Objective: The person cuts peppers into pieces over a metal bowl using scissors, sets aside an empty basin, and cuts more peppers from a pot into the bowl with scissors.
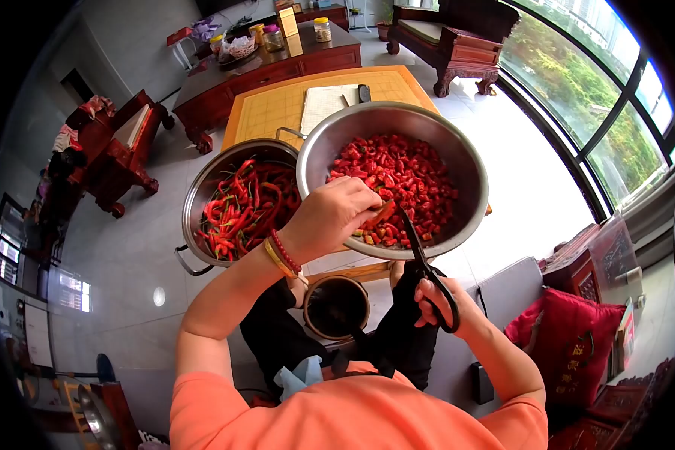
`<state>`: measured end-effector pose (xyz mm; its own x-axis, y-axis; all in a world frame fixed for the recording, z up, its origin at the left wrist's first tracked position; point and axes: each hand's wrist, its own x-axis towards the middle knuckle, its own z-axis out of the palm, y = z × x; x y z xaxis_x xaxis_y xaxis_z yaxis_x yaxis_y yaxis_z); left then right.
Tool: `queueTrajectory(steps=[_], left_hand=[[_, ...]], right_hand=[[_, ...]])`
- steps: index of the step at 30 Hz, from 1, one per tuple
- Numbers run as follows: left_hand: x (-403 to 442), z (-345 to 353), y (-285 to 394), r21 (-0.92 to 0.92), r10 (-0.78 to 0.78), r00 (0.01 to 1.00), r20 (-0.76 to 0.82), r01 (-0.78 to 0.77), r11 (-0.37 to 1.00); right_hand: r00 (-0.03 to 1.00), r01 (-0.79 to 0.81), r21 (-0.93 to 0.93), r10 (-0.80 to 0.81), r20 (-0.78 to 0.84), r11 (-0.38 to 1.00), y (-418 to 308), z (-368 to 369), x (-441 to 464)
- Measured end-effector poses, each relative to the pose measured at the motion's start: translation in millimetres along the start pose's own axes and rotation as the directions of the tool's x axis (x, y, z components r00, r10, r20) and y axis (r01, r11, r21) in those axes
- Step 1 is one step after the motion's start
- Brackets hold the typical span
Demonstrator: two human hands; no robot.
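My left hand (336, 212) is closed on a reddish chili pepper (383, 213) over the near left rim of a wide steel basin (474, 161). Cut red chili pieces (416, 172) cover the basin's bottom. My right hand (441, 300) grips black-handled scissors (450, 311), whose dark blades point up into the basin, close to the pepper's tip. Whether the blades are apart is hard to make out. To the left, a steel pot (195, 196) holds whole long red chilies (240, 206), some with green stems.
Basin and pot stand at a yellow wooden table (266, 105) bearing a notebook (326, 105). Between my feet is a dark round bucket (336, 281). A red cushion (566, 341) lies on the grey seat at right. Jars (322, 30) stand on a farther cabinet.
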<state>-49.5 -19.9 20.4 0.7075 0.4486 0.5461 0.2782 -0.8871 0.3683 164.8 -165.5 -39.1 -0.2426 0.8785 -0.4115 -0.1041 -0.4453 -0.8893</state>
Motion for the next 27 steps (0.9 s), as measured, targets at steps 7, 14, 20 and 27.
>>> queueTrajectory(steps=[7,14,20,27], left_hand=[[2.8,5.1,3.5,-0.025,0.027,0.999,0.027,-0.027,0.999],[3.3,12.8,4.8,-0.082,0.047,0.999,0.016,-0.045,0.996],[-0.5,12.0,-3.5,-0.155,-0.165,0.986,0.021,0.166,0.974],[-2.2,16.4,3.2,-0.256,-0.205,0.978,0.044,0.209,0.944]], right_hand=[[0.999,-0.028,-0.216,0.023,-0.024,0.976,2.7,-6.9,-0.3],[0.998,-0.045,-0.173,0.039,-0.042,0.984,-3.2,-0.3,0.1],[0.994,-0.028,-0.371,-0.015,-0.111,0.928,6.0,-7.1,1.7],[0.975,-0.057,-0.661,-0.100,-0.197,0.748,-3.9,-3.0,0.1]])
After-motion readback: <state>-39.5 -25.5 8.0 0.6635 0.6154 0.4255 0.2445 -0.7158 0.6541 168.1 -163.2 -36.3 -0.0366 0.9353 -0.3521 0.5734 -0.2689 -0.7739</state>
